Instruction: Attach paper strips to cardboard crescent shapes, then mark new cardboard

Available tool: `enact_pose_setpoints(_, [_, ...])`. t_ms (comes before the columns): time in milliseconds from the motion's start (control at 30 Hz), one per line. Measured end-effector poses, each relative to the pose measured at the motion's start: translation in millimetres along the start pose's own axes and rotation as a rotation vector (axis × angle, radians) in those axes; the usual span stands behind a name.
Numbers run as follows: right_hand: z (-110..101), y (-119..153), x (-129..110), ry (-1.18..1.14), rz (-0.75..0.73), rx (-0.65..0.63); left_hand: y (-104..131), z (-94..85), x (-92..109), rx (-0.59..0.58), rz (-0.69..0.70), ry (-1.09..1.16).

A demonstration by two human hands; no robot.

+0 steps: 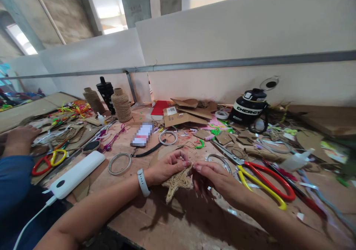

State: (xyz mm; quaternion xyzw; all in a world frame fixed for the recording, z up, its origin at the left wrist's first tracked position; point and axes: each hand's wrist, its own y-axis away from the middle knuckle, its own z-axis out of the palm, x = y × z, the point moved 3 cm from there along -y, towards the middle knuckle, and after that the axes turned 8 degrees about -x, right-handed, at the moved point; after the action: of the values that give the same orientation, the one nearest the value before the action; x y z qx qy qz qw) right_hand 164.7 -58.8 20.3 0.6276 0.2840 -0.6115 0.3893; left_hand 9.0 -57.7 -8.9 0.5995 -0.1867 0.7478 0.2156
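Observation:
A star-shaped piece of braided tan twine [178, 181] is held just above the table at the lower middle. My left hand [169, 165] is closed on its upper edge, thumb and fingers pinched together, with a pale watch band on the wrist. At the star's upper right tip, the thumb and index finger of my right hand [210, 174] pinch at the twine, while its other fingers curl below. The fingertips of both hands nearly meet there. One point of the star hangs down toward the table's front edge.
Right of my hands lie red-and-yellow-handled scissors [267, 185] and a glue bottle [297, 160]. Metal rings [119, 164], a phone [142, 134] and a white power bank [78, 174] lie left. Behind stand twine spools [121, 105] and a black bottle [249, 107]. Another person's hand [22, 137] is far left.

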Motion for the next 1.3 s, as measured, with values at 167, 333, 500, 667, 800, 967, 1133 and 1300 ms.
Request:
enact_pose_setpoints(167, [0,0,2,-0.004,0.001,0.003,-1,-0.3,-2,0.004,0.006,-0.001])
enact_pose_setpoints(333, [0,-2,2,-0.042,-0.005,-0.005,0,1.3,1,0.014,-0.008,0.013])
enact_pose_setpoints(500, [-2,-2,4,-0.037,0.003,0.011,1,1.5,1,0.012,-0.024,-0.01])
enact_pose_setpoints(667, [-2,-2,5,-0.019,0.014,0.033,1,2.3,3,0.009,-0.018,-0.028])
enact_pose_setpoints(800, [-2,-3,4,0.006,0.033,0.046,3,1.7,4,0.018,-0.014,-0.104])
enact_pose_setpoints(967, [-1,-3,4,0.027,0.044,0.048,5,3.5,10,-0.035,-0.016,-0.171])
enact_pose_setpoints(1133, [1,-2,7,-0.007,0.041,0.069,5,6.6,16,-0.043,0.006,-0.17])
enact_pose_setpoints(1300, [-3,-4,11,-0.04,0.036,0.088,2,5.5,13,-0.009,-0.03,-0.134])
